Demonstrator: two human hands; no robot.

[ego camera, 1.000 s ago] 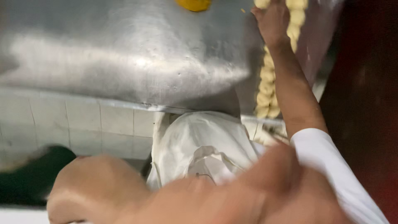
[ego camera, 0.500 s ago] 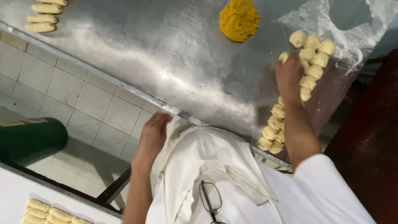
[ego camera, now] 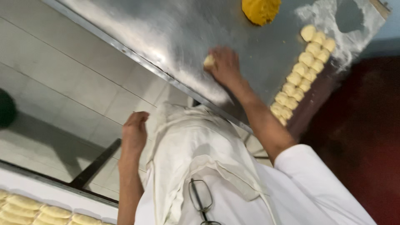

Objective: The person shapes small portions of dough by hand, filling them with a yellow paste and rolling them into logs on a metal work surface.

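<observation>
Pale square floor tiles [ego camera: 54, 79] stretch under a shiny steel worktable [ego camera: 166, 33] catching soft overhead glare, while dark red flooring [ego camera: 366, 137] borders the table's far end

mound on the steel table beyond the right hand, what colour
Yellow-orange mound, head view.

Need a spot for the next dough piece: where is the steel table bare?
Bare steel table lies between the right hand and the yellow mound, and leftward along the table edge. Crowded: dough pieces in rows on the floured right end.
</observation>
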